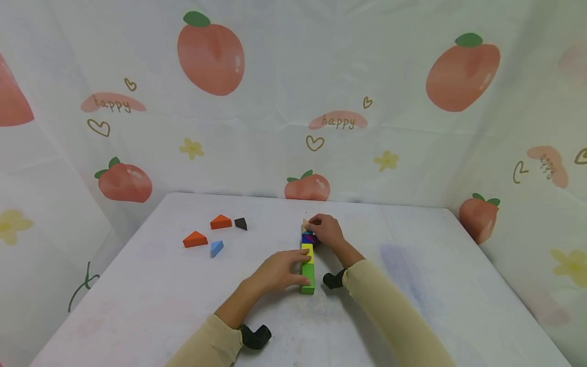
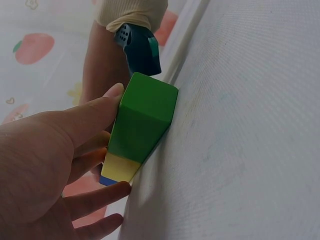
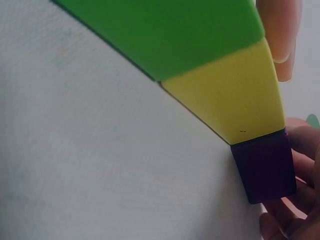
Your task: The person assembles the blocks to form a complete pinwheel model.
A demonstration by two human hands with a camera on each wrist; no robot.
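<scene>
A straight row of toy blocks runs away from me on the table. Nearest is a green block [image 1: 308,275], followed by a yellow block [image 1: 308,250] and a dark blue and purple block [image 1: 309,238]. My left hand [image 1: 277,270] rests along the row's left side, thumb on the green block and fingertips over the yellow one, fingers spread and fairly straight. At the far end my right hand [image 1: 326,230] pinches a small wood-coloured block [image 1: 304,224] with thumb and finger. A bit of light blue shows under those fingertips. In the right wrist view, fingers lie beside the purple block [image 3: 265,167].
Left of the row lie two orange triangular blocks [image 1: 221,221], a black block [image 1: 241,224] and a light blue triangular block [image 1: 217,248]. Dark wrist devices [image 1: 256,337] sit at both cuffs. A printed fabric backdrop [image 1: 275,76] rises behind the white table [image 1: 412,316].
</scene>
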